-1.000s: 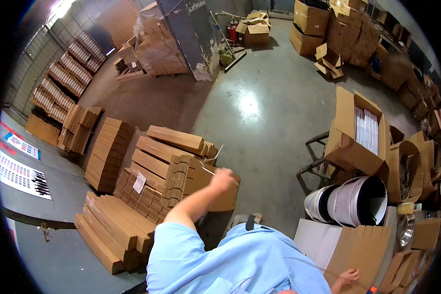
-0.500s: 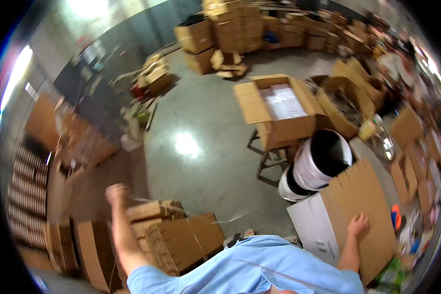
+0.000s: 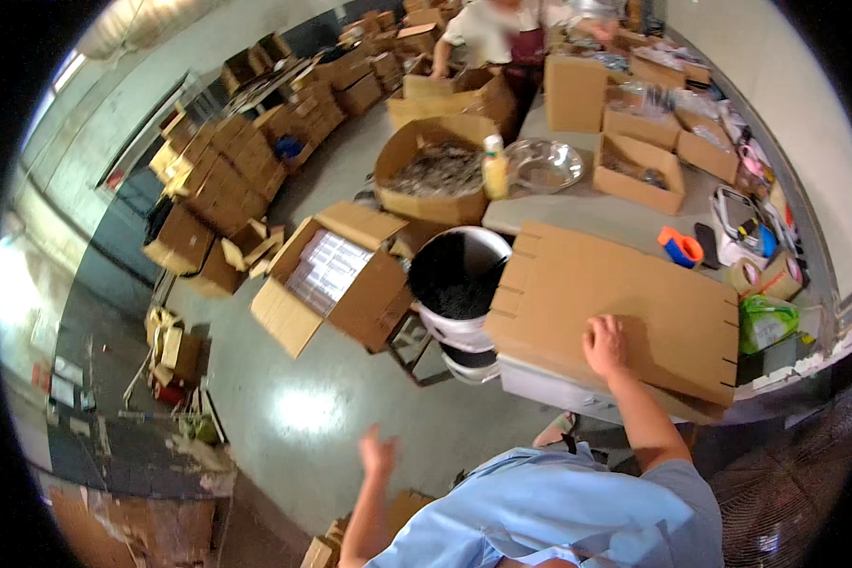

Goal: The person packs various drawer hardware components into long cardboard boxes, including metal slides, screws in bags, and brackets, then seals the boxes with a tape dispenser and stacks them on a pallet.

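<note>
My right hand (image 3: 605,345) rests on a stack of flattened cardboard (image 3: 625,284) at the table's near edge. Its fingers are bent but apart, touching the top sheet. Slots are cut along the stack's left and right edges. My left hand (image 3: 379,452) hangs over the floor at lower centre, away from the table. Motion smears its fingers, and nothing can be made out in them. Just left of the cardboard stands a white bucket (image 3: 459,317) filled with black material. An open carton (image 3: 374,303) with packed white contents sits beside it on a stand.
Another person (image 3: 511,47) is at the far end of the table (image 3: 559,213). On the table lie a metal bowl (image 3: 542,167), a yellow bottle (image 3: 495,168), an orange-and-blue tape dispenser (image 3: 680,246) and tape rolls (image 3: 778,276). A fan guard (image 3: 795,483) stands at lower right. Cartons (image 3: 227,161) line the back.
My view has swung right toward the table. My left hand has come away from the strapped cartons at left. My right hand is still on the cardboard.
</note>
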A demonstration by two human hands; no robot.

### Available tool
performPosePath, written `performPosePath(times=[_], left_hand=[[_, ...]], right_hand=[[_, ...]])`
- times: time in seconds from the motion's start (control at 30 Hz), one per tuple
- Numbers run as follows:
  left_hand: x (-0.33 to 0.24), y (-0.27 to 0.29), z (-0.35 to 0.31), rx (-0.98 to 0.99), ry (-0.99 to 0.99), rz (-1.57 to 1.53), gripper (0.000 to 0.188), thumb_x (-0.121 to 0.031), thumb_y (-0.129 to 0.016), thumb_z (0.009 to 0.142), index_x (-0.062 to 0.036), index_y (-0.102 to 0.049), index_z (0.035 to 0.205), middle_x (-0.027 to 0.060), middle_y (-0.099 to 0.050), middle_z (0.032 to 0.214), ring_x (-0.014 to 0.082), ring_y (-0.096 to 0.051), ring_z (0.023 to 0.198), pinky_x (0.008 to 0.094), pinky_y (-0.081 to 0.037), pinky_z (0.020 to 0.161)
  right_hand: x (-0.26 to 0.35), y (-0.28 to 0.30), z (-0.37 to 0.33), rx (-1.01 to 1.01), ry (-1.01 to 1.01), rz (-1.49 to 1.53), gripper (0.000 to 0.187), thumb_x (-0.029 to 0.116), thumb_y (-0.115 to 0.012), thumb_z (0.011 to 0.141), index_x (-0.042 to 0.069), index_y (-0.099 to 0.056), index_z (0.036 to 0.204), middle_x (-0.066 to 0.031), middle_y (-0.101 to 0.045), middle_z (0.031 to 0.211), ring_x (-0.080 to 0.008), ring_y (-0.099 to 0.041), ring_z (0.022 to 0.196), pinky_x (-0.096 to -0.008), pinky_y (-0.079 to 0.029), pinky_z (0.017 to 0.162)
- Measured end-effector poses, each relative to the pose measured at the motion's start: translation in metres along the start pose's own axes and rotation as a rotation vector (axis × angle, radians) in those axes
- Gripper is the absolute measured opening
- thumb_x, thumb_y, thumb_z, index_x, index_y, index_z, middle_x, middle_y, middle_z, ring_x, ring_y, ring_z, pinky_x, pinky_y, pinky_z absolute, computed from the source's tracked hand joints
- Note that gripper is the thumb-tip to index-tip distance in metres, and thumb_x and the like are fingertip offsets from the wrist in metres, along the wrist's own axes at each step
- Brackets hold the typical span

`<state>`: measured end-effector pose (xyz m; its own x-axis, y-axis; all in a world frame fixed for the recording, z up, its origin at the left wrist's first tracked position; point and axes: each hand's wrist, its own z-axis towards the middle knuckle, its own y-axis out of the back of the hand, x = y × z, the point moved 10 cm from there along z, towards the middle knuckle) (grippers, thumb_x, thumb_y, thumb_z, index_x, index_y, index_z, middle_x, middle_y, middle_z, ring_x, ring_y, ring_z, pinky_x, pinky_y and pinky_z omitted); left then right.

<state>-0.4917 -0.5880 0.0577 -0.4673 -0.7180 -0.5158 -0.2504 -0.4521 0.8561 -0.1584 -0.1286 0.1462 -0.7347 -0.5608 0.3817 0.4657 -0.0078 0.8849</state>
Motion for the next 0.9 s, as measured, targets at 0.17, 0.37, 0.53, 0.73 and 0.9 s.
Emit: performPosePath(times=[0.17,0.37,0.53,0.73,0.9], left_hand=[[-0.390,-0.093,0.031,0.267,-0.912,-0.114,0.050,-0.021,-0.068,0.075,-0.0100,-0.052,0.121,0.0127,-0.051,0.125,0.0335,-0.045,0.117,0.0430,-0.035,0.100],[-0.558,-0.198,0.089,0.614,-1.060,0.275,0.089,-0.034,-0.078,0.066,-0.0172,-0.031,0.140,0.0100,-0.029,0.145,0.0343,-0.026,0.134,0.0585,-0.025,0.103],[-0.597,-0.292,0.159,0.761,-0.890,0.528,0.123,-0.040,-0.088,0.048,-0.0213,-0.016,0.146,0.0056,-0.013,0.153,0.0315,-0.011,0.140,0.0654,-0.017,0.104],[-0.615,-0.324,0.171,0.824,-0.928,0.751,0.123,-0.049,-0.090,0.032,-0.0148,-0.033,0.136,0.0083,-0.038,0.138,0.0311,-0.030,0.132,0.0621,-0.020,0.104],[-0.606,-0.309,0.164,0.663,-1.032,0.574,0.117,-0.049,-0.089,0.030,-0.0143,-0.039,0.130,0.0112,-0.045,0.127,0.0373,-0.040,0.121,0.0587,-0.024,0.100]], right_hand=[[-0.089,0.036,0.062,0.195,-0.054,0.150,0.055,0.024,-0.075,0.068,0.006,-0.054,0.115,-0.0148,-0.047,0.122,-0.0326,-0.044,0.117,-0.0431,-0.038,0.097],[-0.252,0.063,0.119,0.575,-0.259,-0.217,0.110,0.036,-0.086,0.050,0.008,-0.030,0.140,-0.0164,-0.030,0.142,-0.0307,-0.033,0.131,-0.0408,-0.031,0.107],[-0.269,0.037,0.133,0.758,-0.202,-0.190,0.124,0.039,-0.091,0.037,0.004,-0.028,0.137,-0.0156,-0.033,0.140,-0.0313,-0.036,0.128,-0.0412,-0.034,0.105],[-0.271,0.040,0.142,0.638,-0.244,-0.286,0.074,0.032,-0.077,0.058,0.007,-0.044,0.119,-0.0116,-0.045,0.129,-0.0287,-0.043,0.123,-0.0537,-0.035,0.099],[-0.252,0.072,0.129,0.246,-0.112,-0.319,0.025,0.017,-0.055,0.083,0.009,-0.052,0.106,-0.0088,-0.051,0.111,-0.0263,-0.050,0.110,-0.0565,-0.035,0.097]])
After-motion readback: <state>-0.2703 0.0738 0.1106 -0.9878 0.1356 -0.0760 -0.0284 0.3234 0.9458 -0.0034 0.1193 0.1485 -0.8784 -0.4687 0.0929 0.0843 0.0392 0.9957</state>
